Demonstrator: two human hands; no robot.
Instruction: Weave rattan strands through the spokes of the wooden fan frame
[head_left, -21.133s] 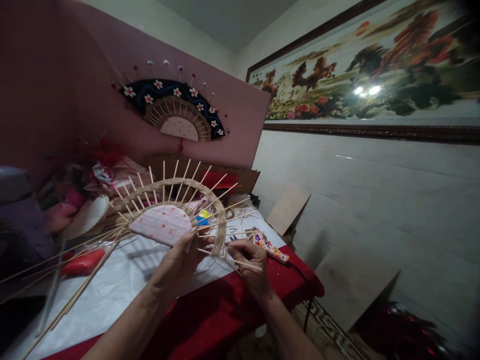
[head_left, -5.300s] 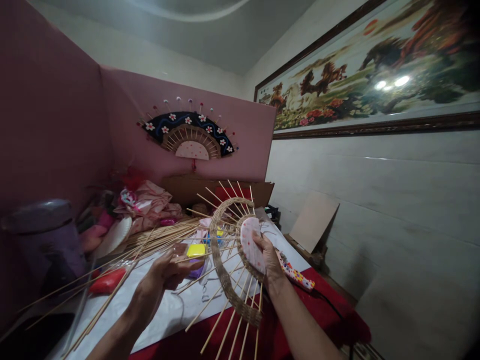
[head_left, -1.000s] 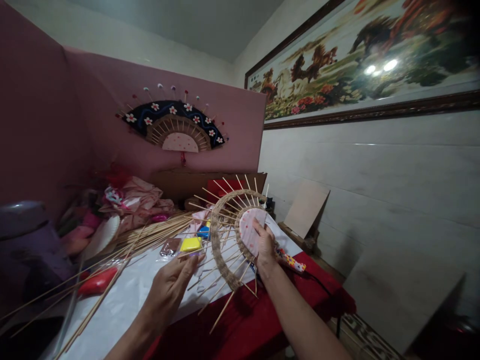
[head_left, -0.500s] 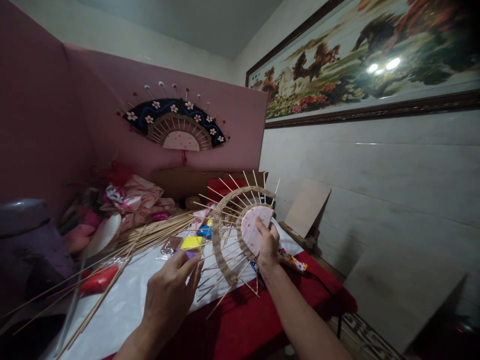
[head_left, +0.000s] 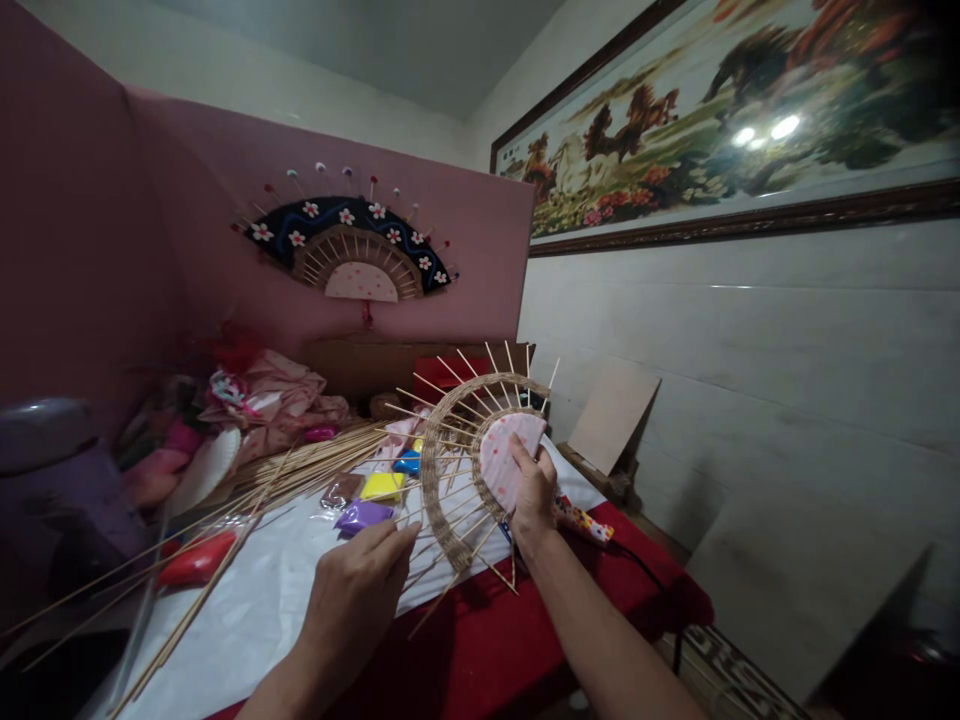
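Note:
My right hand (head_left: 534,495) grips a half-round fan frame by its pink, red-spotted centre (head_left: 501,462), thumb on the near face. Thin wooden sticks radiate from that centre through a woven brown cord band (head_left: 433,480), their tips bare. My left hand (head_left: 360,585) is at the frame's lower left, thumb and fingers pinched together at the end of a stick; the exact contact is partly hidden by the fingers. Beside that hand lie a purple clay packet (head_left: 364,516), a yellow one (head_left: 383,487) and a brown one (head_left: 343,490).
Loose sticks (head_left: 315,462) and a red packet (head_left: 197,560) lie on the white sheet (head_left: 247,620) over a red-covered table (head_left: 480,655). A flower-patterned tool with a cord (head_left: 583,522) rests right of my right hand. A finished fan (head_left: 352,225) hangs on the pink partition.
My left hand has moved slightly right and down, its fingers closing at the stick ends and uncovering the purple packet. My right hand and the fan frame are almost unchanged.

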